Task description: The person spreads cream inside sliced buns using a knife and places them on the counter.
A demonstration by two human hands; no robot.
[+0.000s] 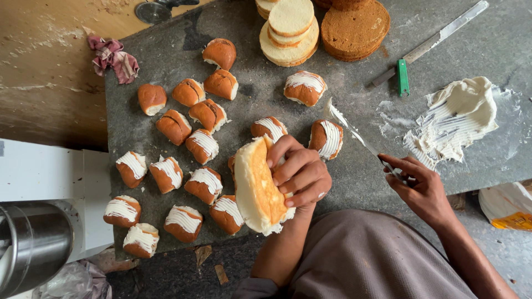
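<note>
Far left we see a crumpled red-and-white checked cloth [114,58] on the dark grey stone bench [166,61]. Next, rows of small brown buns [188,92], approx. half topped w/ white cream. Centre: our left hand [299,173], grip closed round a split pale-yellow bun half [256,189], held tilted above the bench's near edge. Right hand [421,188]: grip tight on a thin cream-smeared metal spreading knife [354,133], blade pointing up-left. Far right, a white cream heap [457,119] on the bench.
</note>
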